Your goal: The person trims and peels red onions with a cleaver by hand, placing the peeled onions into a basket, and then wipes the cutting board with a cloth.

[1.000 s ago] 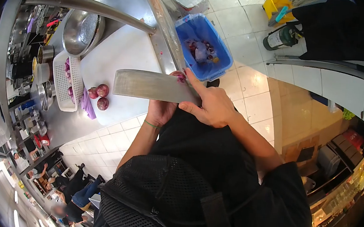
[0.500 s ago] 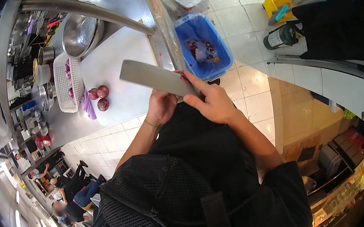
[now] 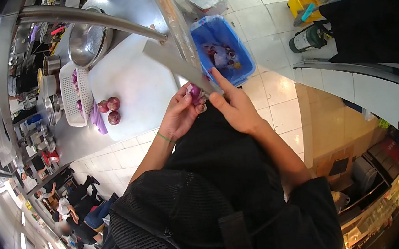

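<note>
In my left hand [image 3: 179, 112] I hold a red onion [image 3: 194, 93], its purple flesh partly showing between my fingers. My right hand [image 3: 237, 108] grips a wide cleaver [image 3: 176, 63], whose blade slants up to the left above the onion. The cleaver's handle is hidden inside my grip. Three whole red onions [image 3: 113, 103] rest on the white cutting board [image 3: 141, 83] to the left of my hands. Beyond my hands, a blue bin [image 3: 246, 74] on the floor holds onion skins and scraps.
A white perforated basket [image 3: 82, 95] with red onion pieces stands beside the board, near a purple cloth [image 3: 98, 120] and steel bowls [image 3: 86, 41]. A metal rail [image 3: 94, 17] crosses above the counter. A green canister [image 3: 307, 41] sits on the tiled floor. Several people are in the background.
The cleaver has tilted, its tip swinging up and away from me. My left hand has turned, and the onion it holds, mostly hidden before, now shows.
</note>
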Tool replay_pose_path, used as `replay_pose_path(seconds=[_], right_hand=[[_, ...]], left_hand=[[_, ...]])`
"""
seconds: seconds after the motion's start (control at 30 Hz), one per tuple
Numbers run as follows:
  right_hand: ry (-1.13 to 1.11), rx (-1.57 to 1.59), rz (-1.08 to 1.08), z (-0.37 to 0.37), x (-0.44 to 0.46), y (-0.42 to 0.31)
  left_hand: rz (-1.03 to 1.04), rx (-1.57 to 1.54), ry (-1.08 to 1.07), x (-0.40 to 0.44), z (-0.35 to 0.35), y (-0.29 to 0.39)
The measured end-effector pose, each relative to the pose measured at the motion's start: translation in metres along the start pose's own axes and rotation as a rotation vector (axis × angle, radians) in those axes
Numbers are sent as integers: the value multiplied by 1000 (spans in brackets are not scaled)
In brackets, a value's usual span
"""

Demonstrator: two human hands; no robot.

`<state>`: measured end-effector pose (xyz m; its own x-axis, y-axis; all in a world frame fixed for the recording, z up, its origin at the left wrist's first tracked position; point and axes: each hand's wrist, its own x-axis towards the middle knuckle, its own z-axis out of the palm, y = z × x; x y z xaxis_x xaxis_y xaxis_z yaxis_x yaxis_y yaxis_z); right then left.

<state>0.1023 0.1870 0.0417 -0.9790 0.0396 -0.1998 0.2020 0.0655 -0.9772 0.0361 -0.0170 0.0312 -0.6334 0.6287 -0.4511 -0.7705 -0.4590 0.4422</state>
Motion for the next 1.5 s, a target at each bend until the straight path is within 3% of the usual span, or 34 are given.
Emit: replay_pose_path(seconds=[0.13, 0.33, 0.53, 0.67, 0.73, 0.77, 0.87, 0.97, 1.03, 1.1, 1.17, 1.5], right_hand=[[-158, -231, 53, -3, -8, -28], [-118, -240, -56, 7, -8, -19], [-131, -249, 11, 8, -7, -24], [-166, -237, 84, 7, -2, -15], [-106, 307, 116, 12, 10, -2], [-189, 489, 314, -4, 9, 1], [-80, 617, 402, -13, 19, 17], [-134, 510, 411, -16, 21, 11], [-20, 156, 133, 1, 13, 10], [-12, -67, 26, 8, 2, 2], [-208, -302, 144, 3, -2, -33], [-117, -499, 42, 18, -5, -27]], left_hand=[[60, 161, 106, -2, 14, 0], [-60, 5, 111, -6, -1, 0], [-18, 33, 195, -4, -8, -5], [58, 137, 135, -2, -10, -4], [-29, 191, 128, 0, -12, -1], [-29, 190, 128, 1, -13, -1], [-38, 176, 66, -1, -3, 3], [-10, 245, 31, 0, -3, 4], [3, 215, 86, 1, -7, 3], [10, 248, 121, -1, -19, 2], [12, 281, 159, -3, -19, 1], [18, 228, 192, 1, -10, 1]])
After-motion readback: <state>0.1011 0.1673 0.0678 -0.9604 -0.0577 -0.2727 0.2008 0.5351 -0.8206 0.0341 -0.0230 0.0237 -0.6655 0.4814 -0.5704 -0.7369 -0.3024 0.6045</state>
